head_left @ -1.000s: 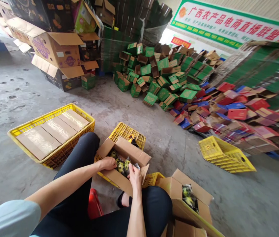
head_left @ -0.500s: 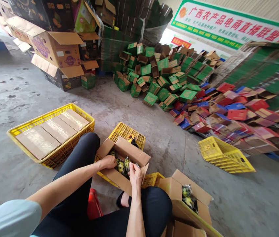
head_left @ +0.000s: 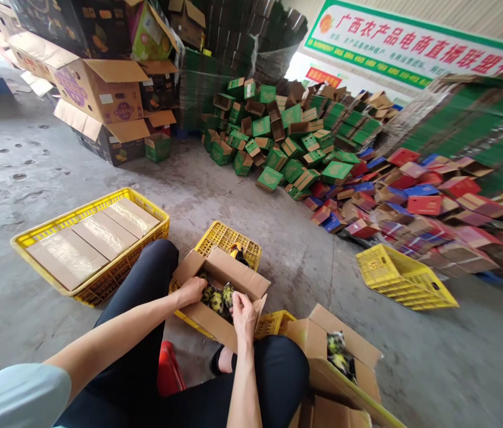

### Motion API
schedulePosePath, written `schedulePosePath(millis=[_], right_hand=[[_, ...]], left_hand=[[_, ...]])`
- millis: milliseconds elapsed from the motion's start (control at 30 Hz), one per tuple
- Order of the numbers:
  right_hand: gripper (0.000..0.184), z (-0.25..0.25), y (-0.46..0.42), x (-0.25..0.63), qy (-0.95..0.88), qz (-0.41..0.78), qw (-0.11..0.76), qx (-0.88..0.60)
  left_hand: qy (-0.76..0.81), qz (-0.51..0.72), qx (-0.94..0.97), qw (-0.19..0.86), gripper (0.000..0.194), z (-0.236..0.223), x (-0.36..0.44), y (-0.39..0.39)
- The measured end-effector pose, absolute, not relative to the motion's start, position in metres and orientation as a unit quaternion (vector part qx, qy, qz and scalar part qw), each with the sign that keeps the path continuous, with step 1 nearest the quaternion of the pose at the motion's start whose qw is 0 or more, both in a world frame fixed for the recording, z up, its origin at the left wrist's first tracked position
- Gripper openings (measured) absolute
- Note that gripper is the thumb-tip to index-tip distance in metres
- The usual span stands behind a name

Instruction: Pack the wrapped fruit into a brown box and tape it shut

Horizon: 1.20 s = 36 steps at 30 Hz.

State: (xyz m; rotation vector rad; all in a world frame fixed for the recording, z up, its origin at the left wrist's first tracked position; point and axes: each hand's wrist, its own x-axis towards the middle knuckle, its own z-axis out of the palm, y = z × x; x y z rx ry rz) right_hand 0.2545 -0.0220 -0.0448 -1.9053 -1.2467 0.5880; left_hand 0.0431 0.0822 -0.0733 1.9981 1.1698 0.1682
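Left hand [head_left: 193,290] has edged toward the open carton's [head_left: 241,274] left end, exposing more wrapped fruit [head_left: 217,302]; right hand [head_left: 243,314] about unchanged. Fruit sits inside the carton, on a yellow crate [head_left: 215,233]. Left fingers curled at the fruit, right fingers bunched beside it; can't tell if either grips anything. Second open carton [head_left: 318,342], also with fruit, near right knee.

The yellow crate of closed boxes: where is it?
In the head view, the yellow crate is on the floor at left, beside the left knee, farther left than the left hand.
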Motion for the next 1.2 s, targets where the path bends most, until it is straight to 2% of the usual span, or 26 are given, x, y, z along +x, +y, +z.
schedulePosePath(millis=[233, 467, 533, 667, 767, 967, 1067, 1200], right_hand=[[0.066, -0.043, -0.023, 0.255, -0.491, 0.250, 0.379, -0.743], [0.078, -0.036, -0.021, 0.252, -0.451, 0.255, 0.412, -0.750], [0.082, -0.032, -0.021, 0.251, -0.424, 0.280, 0.439, -0.741], [0.087, -0.028, -0.018, 0.248, -0.378, 0.329, 0.482, -0.719], [0.082, -0.027, -0.018, 0.244, -0.348, 0.382, 0.487, -0.704], [0.064, -0.025, -0.025, 0.230, -0.286, 0.587, 0.473, -0.592], [0.061, -0.024, -0.026, 0.230, -0.275, 0.585, 0.494, -0.581], [0.064, -0.023, -0.024, 0.238, -0.228, 0.534, 0.553, -0.597]], left_hand=[[0.477, 0.053, 0.769, 0.422, 0.032, -0.077, 0.048, 0.082], [0.466, 0.141, 0.709, 0.511, 0.041, -0.066, 0.047, 0.091], [0.453, 0.177, 0.667, 0.565, 0.042, -0.059, 0.044, 0.094], [0.342, 0.294, 0.443, 0.775, 0.045, -0.043, 0.037, 0.095], [0.276, 0.298, 0.338, 0.849, 0.042, -0.033, 0.035, 0.092], [0.231, 0.248, 0.307, 0.889, 0.023, -0.026, 0.039, 0.084], [0.233, 0.261, 0.306, 0.885, 0.024, -0.027, 0.041, 0.084], [0.263, 0.311, 0.291, 0.866, 0.043, -0.029, 0.043, 0.085]])
